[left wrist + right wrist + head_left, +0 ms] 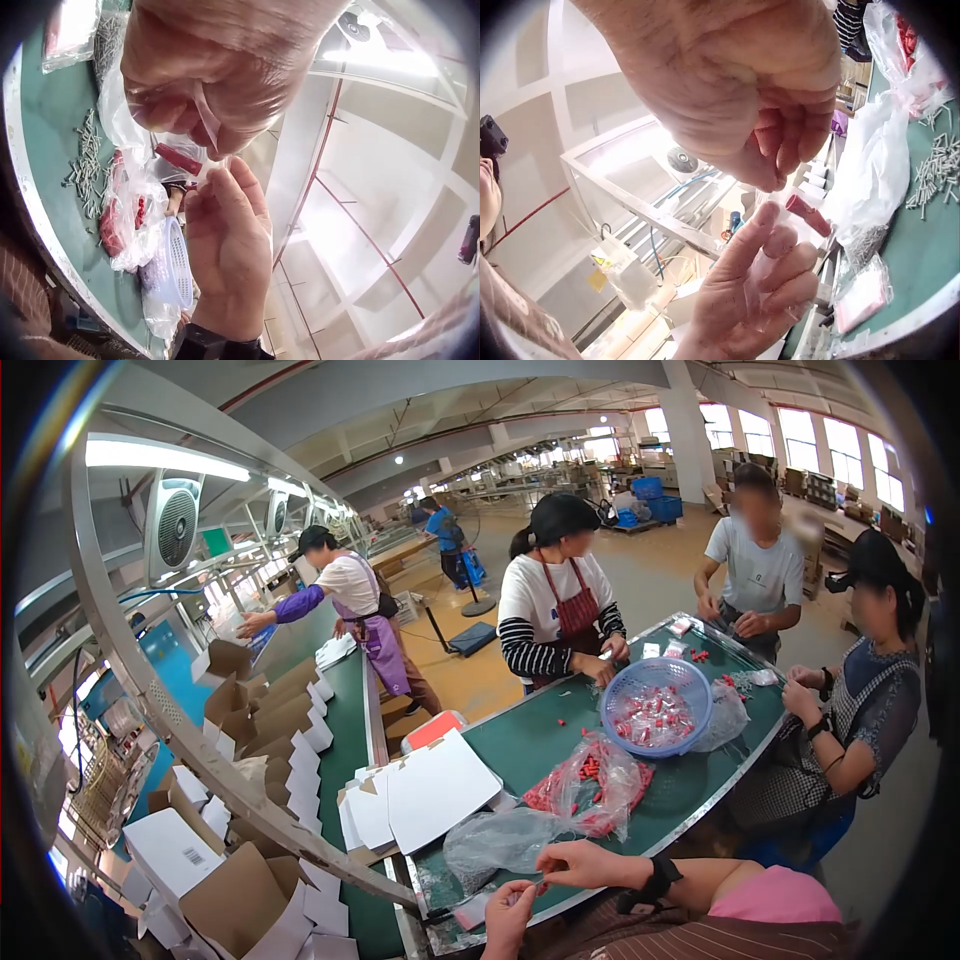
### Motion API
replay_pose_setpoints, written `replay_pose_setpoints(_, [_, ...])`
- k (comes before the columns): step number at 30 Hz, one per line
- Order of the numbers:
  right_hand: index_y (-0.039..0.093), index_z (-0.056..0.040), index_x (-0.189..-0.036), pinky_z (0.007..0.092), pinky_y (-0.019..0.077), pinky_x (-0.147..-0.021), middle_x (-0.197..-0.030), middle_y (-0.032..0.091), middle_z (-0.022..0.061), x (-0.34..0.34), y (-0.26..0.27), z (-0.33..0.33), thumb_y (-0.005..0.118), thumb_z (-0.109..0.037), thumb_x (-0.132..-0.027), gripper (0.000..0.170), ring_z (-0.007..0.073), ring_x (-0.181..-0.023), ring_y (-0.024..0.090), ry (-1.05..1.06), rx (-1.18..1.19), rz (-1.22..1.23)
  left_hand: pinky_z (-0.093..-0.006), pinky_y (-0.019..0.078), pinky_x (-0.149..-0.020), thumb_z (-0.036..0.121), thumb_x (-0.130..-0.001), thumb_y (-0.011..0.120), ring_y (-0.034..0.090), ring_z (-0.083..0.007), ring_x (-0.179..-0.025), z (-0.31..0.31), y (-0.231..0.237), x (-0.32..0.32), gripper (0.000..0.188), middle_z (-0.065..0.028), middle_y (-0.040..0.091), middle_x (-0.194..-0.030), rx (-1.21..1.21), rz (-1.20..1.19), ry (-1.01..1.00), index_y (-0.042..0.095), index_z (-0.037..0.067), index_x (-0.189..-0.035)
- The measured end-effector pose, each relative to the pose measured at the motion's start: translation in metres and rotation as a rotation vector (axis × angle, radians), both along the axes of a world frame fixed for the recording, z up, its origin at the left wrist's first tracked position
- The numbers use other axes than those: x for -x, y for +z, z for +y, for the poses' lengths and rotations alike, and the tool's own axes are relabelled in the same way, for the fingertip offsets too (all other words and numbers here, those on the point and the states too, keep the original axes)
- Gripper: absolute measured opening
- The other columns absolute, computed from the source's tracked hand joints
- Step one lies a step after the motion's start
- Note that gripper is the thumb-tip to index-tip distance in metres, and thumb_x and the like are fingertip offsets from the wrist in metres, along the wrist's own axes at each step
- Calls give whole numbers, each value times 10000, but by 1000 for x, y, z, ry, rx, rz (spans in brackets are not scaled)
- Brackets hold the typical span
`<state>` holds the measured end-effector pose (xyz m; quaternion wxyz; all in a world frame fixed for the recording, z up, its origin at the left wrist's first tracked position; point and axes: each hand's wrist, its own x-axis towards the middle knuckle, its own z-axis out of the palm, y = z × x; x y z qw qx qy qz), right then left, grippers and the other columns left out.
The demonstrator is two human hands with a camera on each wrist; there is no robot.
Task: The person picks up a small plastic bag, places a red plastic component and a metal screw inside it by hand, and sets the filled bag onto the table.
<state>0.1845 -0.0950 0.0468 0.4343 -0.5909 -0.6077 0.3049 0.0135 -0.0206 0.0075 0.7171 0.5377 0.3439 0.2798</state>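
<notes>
A small clear plastic bag [759, 281] with a red cylindrical piece [808, 215] at its mouth is held between both hands. In the right wrist view my left hand [739, 292] grips the bag with curled fingers, while my right hand [742, 97] pinches its upper edge. The left wrist view has the red piece [178, 159] between my left hand [217, 67] and my right hand [229, 255], whose fingertips meet at the film. In the head view, the left hand [508, 920] and right hand [590, 864] are close together over the table's near edge.
Loose screws [88, 165] lie on the green table [520, 745]. Beyond are a bag of red pieces [595, 780], a blue basket [657, 705] of small packets and white cardboard [435, 790]. Open boxes [235, 900] line the left. Several people work around.
</notes>
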Motion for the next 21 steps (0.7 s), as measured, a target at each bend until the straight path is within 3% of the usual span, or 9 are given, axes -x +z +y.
replay_pose_setpoints(7, [559, -4, -968, 251, 468, -705, -834, 625, 68, 7, -3, 3, 629, -75, -775, 217, 116, -786, 599, -22, 0, 153, -175, 277, -389, 45, -804, 623, 407, -31, -448, 2, -5, 0, 45, 27, 512, -611, 38, -87, 37, 593, 24, -831])
replay_pose_setpoints(21, [522, -10, -908, 243, 463, -673, -791, 603, 51, 14, -1, 5, 611, -27, -771, 164, 111, -748, 599, -26, -26, 314, -169, 268, -404, 43, -814, 608, 399, -21, -476, -1, -2, 8, 49, 39, 499, -624, 112, -174, 42, 603, 23, -859])
